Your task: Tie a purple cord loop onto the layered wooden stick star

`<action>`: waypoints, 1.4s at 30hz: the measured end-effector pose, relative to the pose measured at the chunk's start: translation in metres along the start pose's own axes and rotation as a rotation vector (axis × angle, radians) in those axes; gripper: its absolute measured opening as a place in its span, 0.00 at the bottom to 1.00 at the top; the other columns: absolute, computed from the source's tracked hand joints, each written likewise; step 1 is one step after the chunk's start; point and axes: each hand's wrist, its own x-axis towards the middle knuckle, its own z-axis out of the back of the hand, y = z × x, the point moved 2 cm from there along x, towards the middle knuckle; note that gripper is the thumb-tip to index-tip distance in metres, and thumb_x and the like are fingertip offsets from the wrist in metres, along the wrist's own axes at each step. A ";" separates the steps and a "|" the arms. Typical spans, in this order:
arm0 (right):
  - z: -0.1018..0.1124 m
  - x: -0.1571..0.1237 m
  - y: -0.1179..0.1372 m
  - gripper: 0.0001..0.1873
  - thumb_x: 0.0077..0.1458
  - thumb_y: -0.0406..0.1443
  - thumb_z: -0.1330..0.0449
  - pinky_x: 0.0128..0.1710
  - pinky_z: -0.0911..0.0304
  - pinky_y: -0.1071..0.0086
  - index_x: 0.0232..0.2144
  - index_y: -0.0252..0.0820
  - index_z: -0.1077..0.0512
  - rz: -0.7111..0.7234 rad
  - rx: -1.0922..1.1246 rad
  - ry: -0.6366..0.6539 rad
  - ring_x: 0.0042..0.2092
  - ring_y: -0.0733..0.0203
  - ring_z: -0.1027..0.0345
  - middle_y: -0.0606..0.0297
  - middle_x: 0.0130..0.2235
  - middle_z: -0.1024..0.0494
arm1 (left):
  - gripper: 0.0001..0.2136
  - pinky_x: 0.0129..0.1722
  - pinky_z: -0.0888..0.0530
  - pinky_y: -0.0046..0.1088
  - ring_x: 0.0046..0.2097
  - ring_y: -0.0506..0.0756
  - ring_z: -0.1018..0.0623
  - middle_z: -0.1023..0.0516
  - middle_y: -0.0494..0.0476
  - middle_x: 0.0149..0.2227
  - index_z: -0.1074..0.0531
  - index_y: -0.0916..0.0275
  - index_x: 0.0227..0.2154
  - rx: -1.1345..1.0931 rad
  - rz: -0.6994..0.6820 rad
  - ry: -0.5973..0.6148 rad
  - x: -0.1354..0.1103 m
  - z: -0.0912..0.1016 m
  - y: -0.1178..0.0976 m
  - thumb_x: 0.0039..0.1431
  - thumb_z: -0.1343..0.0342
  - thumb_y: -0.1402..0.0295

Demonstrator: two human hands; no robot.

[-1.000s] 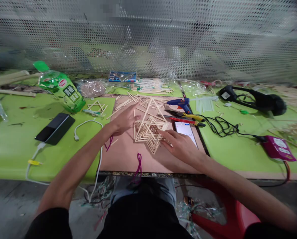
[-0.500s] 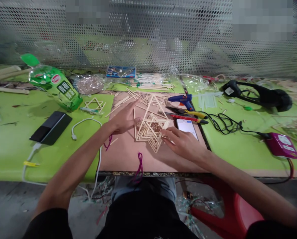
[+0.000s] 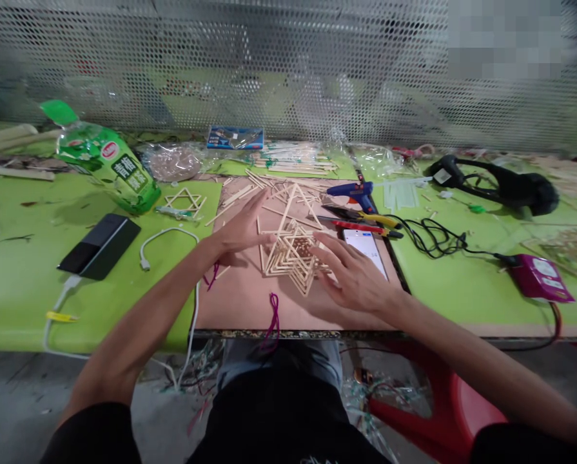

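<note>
Watching from beside the tabletop (image 3: pixel 17 290), I see both hands bracketing a stick star (image 3: pixel 291 256), a nest of thin wooden sticks built up in layers. It lies flat near the middle of the brown board (image 3: pixel 234 303), just in front of a larger stick triangle (image 3: pixel 295 203). The left hand (image 3: pixel 242 229) lies along the star's left edge, fingers (image 3: pixel 256 205) straight and close together, thumb tip at the sticks. The right hand (image 3: pixel 356 278) is over the star's right side with fingers (image 3: pixel 329 248) spread wide. I cannot tell whether they press on it or only brush it. Neither hand pinches anything.

The star looks fragile to me. Uneven pressure from the two sides could buckle a layer or pop a joint, and a sideways nudge could skew the nested outlines. The right palm sits just beside the lit phone (image 3: pixel 365 248), which a sweep of the wrist could knock. The pliers (image 3: pixel 365 222) and glue gun (image 3: pixel 353 191) lie close behind, where a sliding star could catch on them. A purple cord (image 3: pixel 272 312) trails off the board's near edge and could snag a forearm.
</note>
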 end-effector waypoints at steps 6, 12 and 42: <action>-0.004 0.004 0.019 0.49 0.53 0.59 0.39 0.64 0.44 0.40 0.67 0.41 0.48 -0.080 0.097 0.116 0.70 0.36 0.56 0.47 0.70 0.50 | 0.67 0.69 0.53 0.59 0.72 0.74 0.56 0.63 0.70 0.73 0.68 0.55 0.71 0.034 -0.075 -0.010 -0.004 -0.006 -0.009 0.36 0.29 0.42; -0.008 0.008 0.031 0.31 0.61 0.42 0.43 0.61 0.35 0.49 0.63 0.39 0.42 -0.078 0.071 -0.014 0.66 0.44 0.47 0.49 0.61 0.35 | 0.64 0.69 0.52 0.61 0.72 0.75 0.53 0.61 0.71 0.72 0.70 0.56 0.70 0.041 -0.069 -0.033 -0.004 -0.009 -0.008 0.40 0.30 0.45; -0.031 0.035 0.027 0.25 0.62 0.48 0.41 0.60 0.34 0.51 0.54 0.39 0.35 0.021 -0.008 -0.104 0.63 0.46 0.42 0.49 0.56 0.30 | 0.66 0.69 0.47 0.54 0.72 0.72 0.52 0.58 0.71 0.71 0.68 0.58 0.70 0.067 -0.134 0.009 -0.006 -0.009 -0.014 0.37 0.32 0.39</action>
